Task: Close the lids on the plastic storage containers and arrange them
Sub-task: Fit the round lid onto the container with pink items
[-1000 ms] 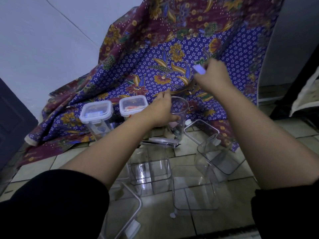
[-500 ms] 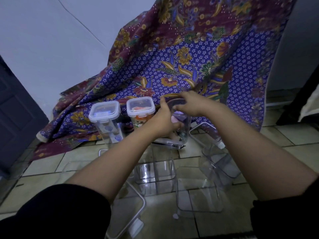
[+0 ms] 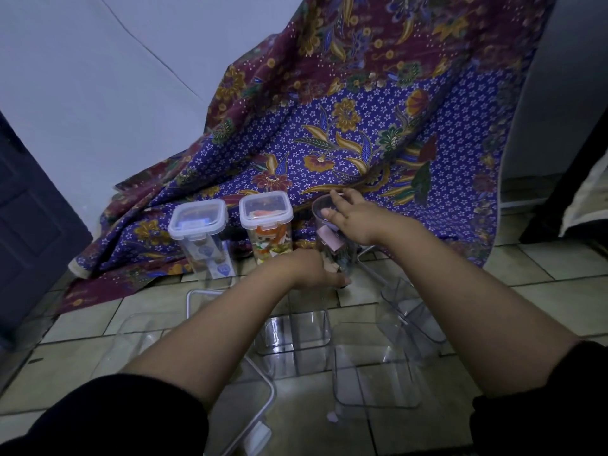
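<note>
Two tall clear containers stand shut at the cloth's edge, one with blue items [image 3: 197, 222] and one with orange contents [image 3: 266, 209]. To their right stands a third, open container [image 3: 339, 255] holding pink pieces. My right hand [image 3: 353, 218] lies over its mouth with the fingers spread. My left hand [image 3: 316, 271] is down at the floor by this container's base, fingers curled. Whatever is beneath it is hidden.
Several empty clear containers sit on the tiled floor near me: one upright [image 3: 296, 337], one square [image 3: 375, 376], one tipped over [image 3: 411, 311], another with a lid frame [image 3: 250, 406]. A patterned batik cloth [image 3: 362, 126] hangs behind, and a dark door [image 3: 33, 209] is at the left.
My right hand came down from mid-air, where it held a small pale piece, onto the open container's mouth. My left hand slid from the container's side down to the floor.
</note>
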